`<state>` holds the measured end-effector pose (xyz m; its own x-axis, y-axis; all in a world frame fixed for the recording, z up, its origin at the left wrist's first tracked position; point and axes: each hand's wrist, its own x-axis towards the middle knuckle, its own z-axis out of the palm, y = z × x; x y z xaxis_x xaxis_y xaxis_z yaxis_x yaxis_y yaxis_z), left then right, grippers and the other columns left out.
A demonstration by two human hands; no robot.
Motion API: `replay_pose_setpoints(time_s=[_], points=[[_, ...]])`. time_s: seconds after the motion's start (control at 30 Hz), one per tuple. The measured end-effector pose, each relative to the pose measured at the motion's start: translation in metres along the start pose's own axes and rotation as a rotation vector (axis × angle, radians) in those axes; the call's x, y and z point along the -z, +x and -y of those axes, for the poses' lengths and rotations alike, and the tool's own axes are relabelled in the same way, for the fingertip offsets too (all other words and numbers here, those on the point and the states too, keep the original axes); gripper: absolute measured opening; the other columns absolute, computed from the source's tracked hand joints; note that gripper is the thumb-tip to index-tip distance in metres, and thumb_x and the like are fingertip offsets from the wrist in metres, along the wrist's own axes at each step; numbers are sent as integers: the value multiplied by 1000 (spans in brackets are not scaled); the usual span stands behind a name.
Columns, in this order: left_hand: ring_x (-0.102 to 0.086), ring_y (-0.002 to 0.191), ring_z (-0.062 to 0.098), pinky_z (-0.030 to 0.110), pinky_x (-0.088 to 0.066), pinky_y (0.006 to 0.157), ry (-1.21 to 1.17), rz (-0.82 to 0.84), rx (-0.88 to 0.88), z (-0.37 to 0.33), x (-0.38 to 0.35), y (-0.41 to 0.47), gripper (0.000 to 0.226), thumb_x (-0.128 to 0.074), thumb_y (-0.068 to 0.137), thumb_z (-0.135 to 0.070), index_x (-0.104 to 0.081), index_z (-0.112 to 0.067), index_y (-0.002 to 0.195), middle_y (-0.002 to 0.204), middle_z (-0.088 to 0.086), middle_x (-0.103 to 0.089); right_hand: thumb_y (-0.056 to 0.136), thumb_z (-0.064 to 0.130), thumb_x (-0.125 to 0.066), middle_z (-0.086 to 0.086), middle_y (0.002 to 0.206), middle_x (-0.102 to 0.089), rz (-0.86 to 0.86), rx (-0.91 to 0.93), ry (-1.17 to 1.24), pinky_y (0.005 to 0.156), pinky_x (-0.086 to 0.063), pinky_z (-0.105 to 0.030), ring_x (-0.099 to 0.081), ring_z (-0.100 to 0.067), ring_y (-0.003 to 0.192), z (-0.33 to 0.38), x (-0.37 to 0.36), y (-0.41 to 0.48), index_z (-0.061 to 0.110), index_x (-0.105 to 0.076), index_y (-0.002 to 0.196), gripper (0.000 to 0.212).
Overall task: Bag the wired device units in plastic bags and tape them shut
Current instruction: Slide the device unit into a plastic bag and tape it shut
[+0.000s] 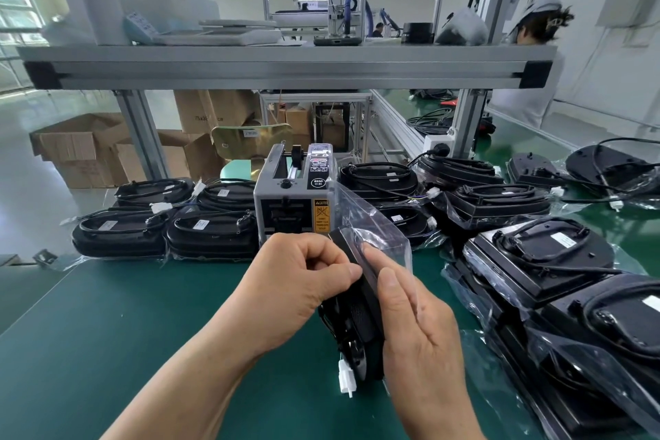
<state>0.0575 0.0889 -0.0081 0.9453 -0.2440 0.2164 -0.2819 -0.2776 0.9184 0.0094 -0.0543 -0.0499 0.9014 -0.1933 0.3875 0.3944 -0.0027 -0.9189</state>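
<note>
The left hand [300, 282] has its fingers curled, with thumb and forefinger pinching the edge of a clear plastic bag [375, 225] against a black device unit [360, 318]. The unit stands on edge between the two hands, just above the green table mat [107, 350]. The right hand [421, 332] lies at three o'clock of the unit, its fingers straight and together, pressed flat on the bag-covered side; its thumb is hidden. The bag's loose mouth stands up at twelve o'clock of the hands, and a white connector [346, 380] on the unit's wire hangs at six o'clock. Just beyond the bag, at eleven o'clock, sits a grey tape dispenser [293, 200]. Bagged units [164, 225] are stacked at ten o'clock, and more units in bags [535, 261] crowd the mat from one to four o'clock. An aluminium shelf beam [285, 68] crosses at twelve o'clock. Cardboard boxes [82, 150] stand on the floor far out at ten o'clock.
</note>
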Motion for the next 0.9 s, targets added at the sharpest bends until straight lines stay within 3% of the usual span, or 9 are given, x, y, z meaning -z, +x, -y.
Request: replay_pose_setpoints(time_s=[0.13, 0.33, 0.5, 0.73, 0.9], points=[[-38, 52, 8, 18, -34, 49, 32, -11, -3, 1, 0, -1, 20, -81, 80, -23, -69, -19, 65, 52, -11, -46, 93, 42, -45, 32, 112, -69, -1, 14, -11, 90, -44, -5, -61, 11, 111, 0, 0, -1, 38, -67, 118, 34], [-39, 52, 8, 19, -35, 49, 56, -31, -16, 4, 1, -2, 18, -82, 79, -29, -70, -22, 68, 52, -12, -47, 93, 45, -44, 31, 114, -68, 10, 5, -28, 95, -44, -8, -61, 10, 113, -1, 1, 0, 36, -66, 122, 38], [-39, 54, 7, 19, -35, 49, 25, -85, 27, 7, 0, -4, 22, -87, 73, -32, -70, -19, 71, 54, -10, -46, 94, 42, -42, 33, 113, -68, 28, 20, -67, 90, -44, -5, -61, 11, 111, 0, 4, -2, 39, -66, 120, 35], [-46, 54, 11, 21, -40, 51, -104, -187, 93, 8, -6, -3, 33, -83, 70, -40, -62, -17, 60, 56, -4, -54, 95, 39, -43, 36, 119, -64, 72, 18, -57, 97, -42, -6, -57, 12, 117, 0, 2, -4, 37, -65, 123, 36], [-38, 52, 8, 18, -34, 48, -67, -130, 88, 8, -7, -6, 38, -86, 64, -48, -58, -21, 64, 55, -9, -44, 95, 39, -42, 32, 120, -65, 56, 22, -56, 99, -44, -10, -58, 10, 118, -2, 1, -3, 36, -64, 124, 37]])
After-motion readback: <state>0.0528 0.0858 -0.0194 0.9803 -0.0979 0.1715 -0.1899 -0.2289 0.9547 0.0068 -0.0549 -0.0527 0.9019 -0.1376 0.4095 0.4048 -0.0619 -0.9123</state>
